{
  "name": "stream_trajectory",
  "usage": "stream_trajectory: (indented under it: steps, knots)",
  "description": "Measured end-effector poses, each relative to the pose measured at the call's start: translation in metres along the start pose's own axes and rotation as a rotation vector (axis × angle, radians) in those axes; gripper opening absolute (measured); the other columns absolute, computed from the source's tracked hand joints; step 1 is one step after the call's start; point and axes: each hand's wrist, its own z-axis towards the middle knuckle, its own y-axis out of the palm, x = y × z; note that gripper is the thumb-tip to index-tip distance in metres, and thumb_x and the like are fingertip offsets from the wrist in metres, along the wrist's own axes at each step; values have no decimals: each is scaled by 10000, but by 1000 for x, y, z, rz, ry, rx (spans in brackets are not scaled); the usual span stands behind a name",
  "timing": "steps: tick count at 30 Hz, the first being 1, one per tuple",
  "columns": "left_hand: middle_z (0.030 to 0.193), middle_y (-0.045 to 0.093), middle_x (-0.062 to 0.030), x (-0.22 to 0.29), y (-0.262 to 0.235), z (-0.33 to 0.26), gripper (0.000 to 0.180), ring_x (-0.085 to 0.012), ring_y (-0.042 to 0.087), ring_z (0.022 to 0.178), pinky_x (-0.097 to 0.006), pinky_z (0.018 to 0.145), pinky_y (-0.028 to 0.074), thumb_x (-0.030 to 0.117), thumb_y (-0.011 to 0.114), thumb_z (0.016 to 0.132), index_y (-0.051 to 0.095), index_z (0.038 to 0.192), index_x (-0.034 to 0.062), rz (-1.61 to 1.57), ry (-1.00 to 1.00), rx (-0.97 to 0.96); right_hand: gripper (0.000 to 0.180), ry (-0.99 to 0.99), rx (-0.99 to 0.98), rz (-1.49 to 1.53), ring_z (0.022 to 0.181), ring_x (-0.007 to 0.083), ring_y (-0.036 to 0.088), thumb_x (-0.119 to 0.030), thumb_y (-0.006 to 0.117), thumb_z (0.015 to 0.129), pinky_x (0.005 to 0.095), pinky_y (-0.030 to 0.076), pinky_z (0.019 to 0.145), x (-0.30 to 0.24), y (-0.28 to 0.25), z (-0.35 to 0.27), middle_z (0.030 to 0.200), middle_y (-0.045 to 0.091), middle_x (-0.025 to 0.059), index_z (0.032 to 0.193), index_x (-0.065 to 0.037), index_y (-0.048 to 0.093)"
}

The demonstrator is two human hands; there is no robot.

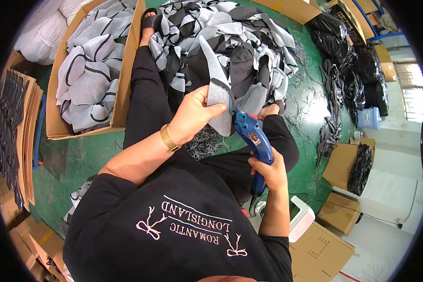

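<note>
So the left hand (192, 114) has a grey fabric piece (213, 68) pinched between thumb and fingers, held up over the space between the person's legs, with a long tapered bit of it reaching away toward the feet. The right hand (271, 170) is wrapped around the body of a blue handheld power tool (254, 134), and the tool's head is right up at the fabric's right edge. Can't really tell if the blade is biting into it, that bit's too small to make out.

Just past the hands there's a big heap of grey and black fabric (242, 68) on the green floor (96, 155), with a tangle of thin dark clippings (204, 144) below the held piece. Over to the left is an open cardboard box (133, 49) full of grey pieces with black edging (91, 80). Black plastic bags (331, 44) sit off to the right.
</note>
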Motion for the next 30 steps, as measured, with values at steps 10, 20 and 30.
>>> stream_trajectory:
  steps: [10, 20, 30]
  knots:
    - [981, 635, 1, 1, -12, -3, 303, -65, 588, 886, -242, 810, 472, -48, 622, 830, 572, 1123, 10, 236, 8, -125, 285, 74, -80, 77, 558, 136, 576, 3, 689, 686, 270, 491, 501, -8, -6, 3, 785, 603, 78, 949, 48, 587]
    - [883, 629, 9, 18, -10, -10, 229, -41, 562, 802, -233, 731, 473, 11, 609, 788, 601, 1017, 0, 401, 27, -187, 290, 110, -123, 174, 558, 153, 582, -5, 706, 679, 289, 498, 503, -5, -11, 3, 774, 598, 77, 940, 44, 590]
    - [952, 626, 13, 39, -8, -13, 387, -47, 557, 844, -224, 778, 464, -1, 606, 758, 584, 1144, -10, 555, -50, -319, 296, 103, -159, 121, 563, 154, 585, -4, 712, 680, 286, 497, 503, -8, -17, 3, 802, 597, 79, 944, 41, 586]
